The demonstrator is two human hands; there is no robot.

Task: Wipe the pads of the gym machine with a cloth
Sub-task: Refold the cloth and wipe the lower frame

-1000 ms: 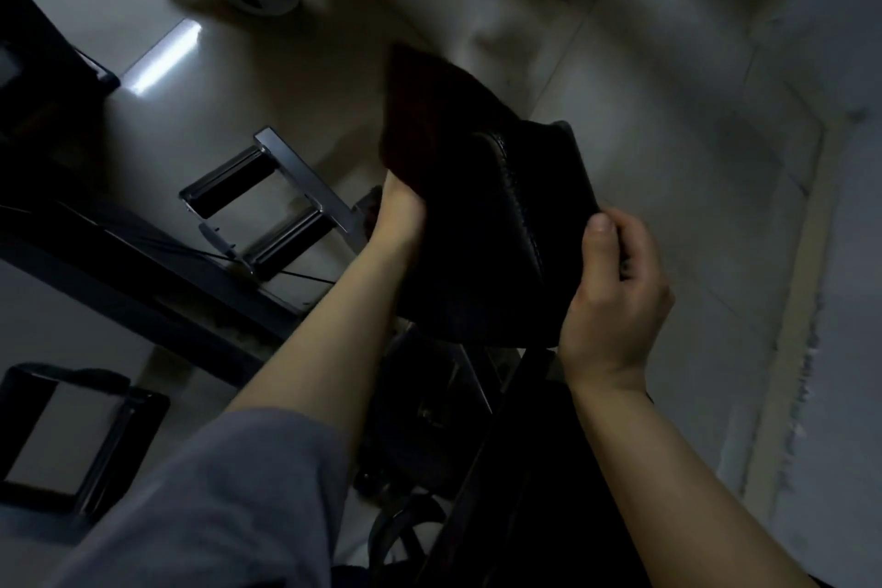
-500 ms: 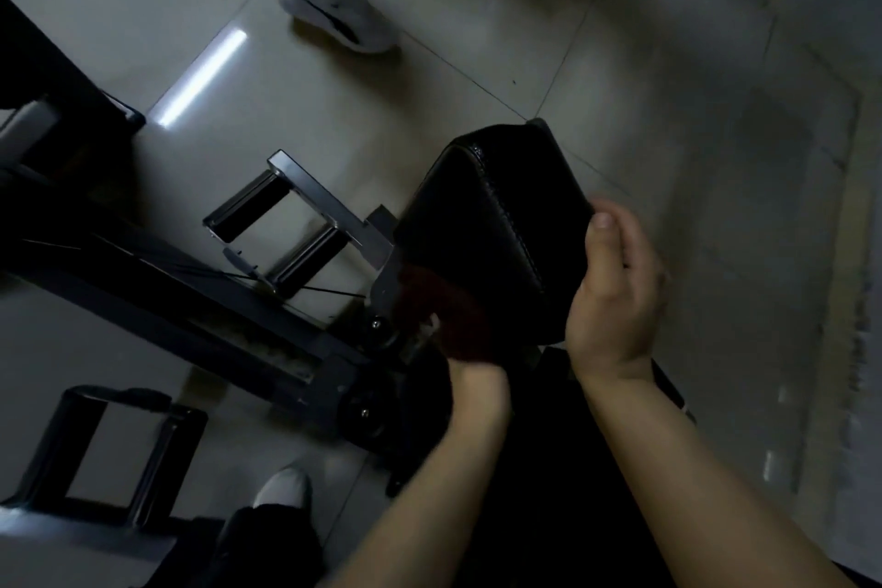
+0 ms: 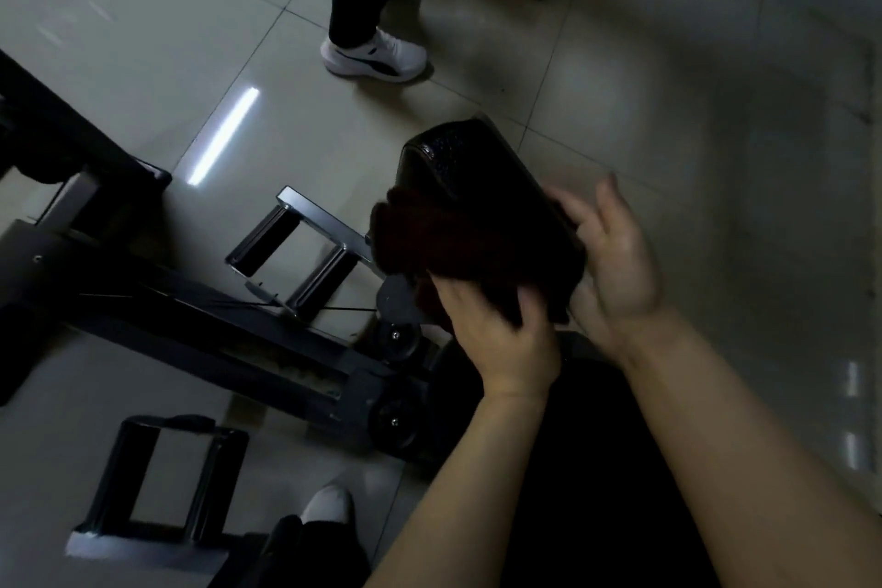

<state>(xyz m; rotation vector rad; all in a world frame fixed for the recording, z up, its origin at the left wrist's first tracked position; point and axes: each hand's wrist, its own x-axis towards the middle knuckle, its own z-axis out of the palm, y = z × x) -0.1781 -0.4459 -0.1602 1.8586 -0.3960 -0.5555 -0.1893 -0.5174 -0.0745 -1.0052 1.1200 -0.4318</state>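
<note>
Left hand (image 3: 496,339) presses dark red cloth (image 3: 429,234) on glossy black pad (image 3: 458,153).

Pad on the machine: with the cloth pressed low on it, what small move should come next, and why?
Probably slide the left hand and dark red cloth upward: the black pad shows uncovered above it. The right hand rests against its right edge.
</note>
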